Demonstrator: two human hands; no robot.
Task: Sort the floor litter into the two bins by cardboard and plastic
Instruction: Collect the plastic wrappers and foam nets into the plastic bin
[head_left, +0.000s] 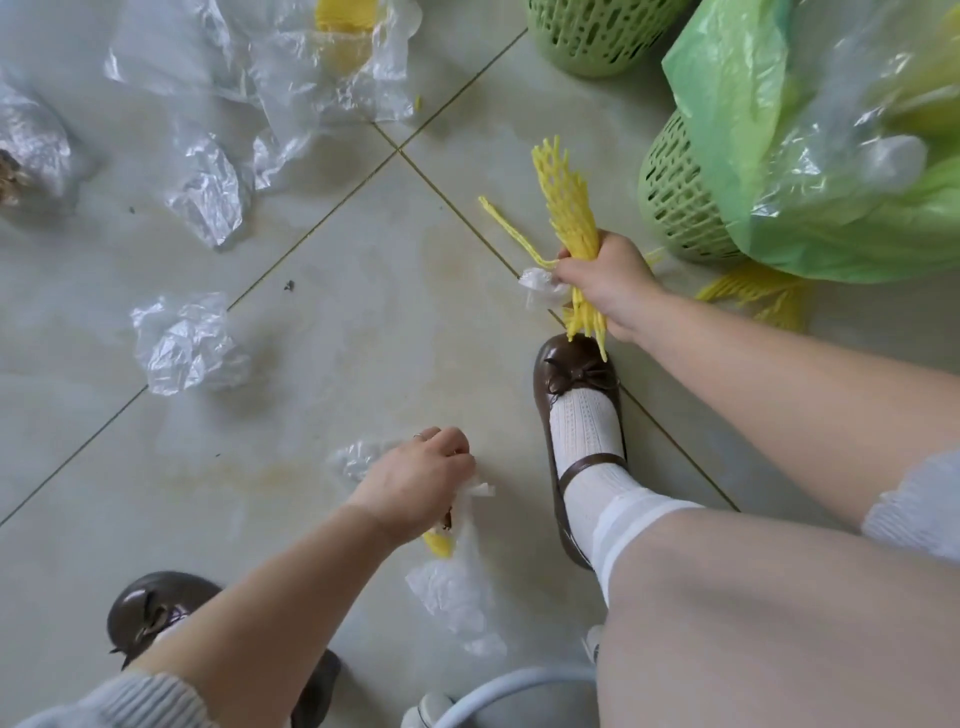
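Two hands of mine were busy at once, each with its fingers curled tight around litter. My right hand (605, 280) gripped a bunch of yellow foam netting (563, 208) by its middle, so that the meshed end fanned upward and the loose strands hung down past my palm, their tips just above the toe of my right shoe (574, 374); a small scrap of clear plastic (540, 291) was pinched in the same grasp, sticking out beside my knuckles. My left hand (415, 483) was low over the tile floor (363, 322), fingers closed on a crumpled clear bag (452, 587) that trailed back beneath my wrist, with a bit of yellow netting (437, 543) showing under the palm; a ring sat on one finger. Further thin plastic lay just beyond that hand's knuckles. My left shoe (150, 608), brown with a bow like the other, showed behind my left forearm. Out from there, a crumpled clear wrapper (187, 348) lay alone on the tiles to the left, another (208, 197) farther up, and a large heap of clear film (270, 62) with more yellow netting under it lay near the top edge. At the far left a bag (31, 150) held something brownish that I could not make out. To the right of my right hand stood a green perforated bin (675, 208) lined with a green bag (737, 135) and holding clear plastic, with another piece of yellow netting (753, 299) on the floor at its base. A second green bin (597, 31) stood near the top edge, its contents out of view.
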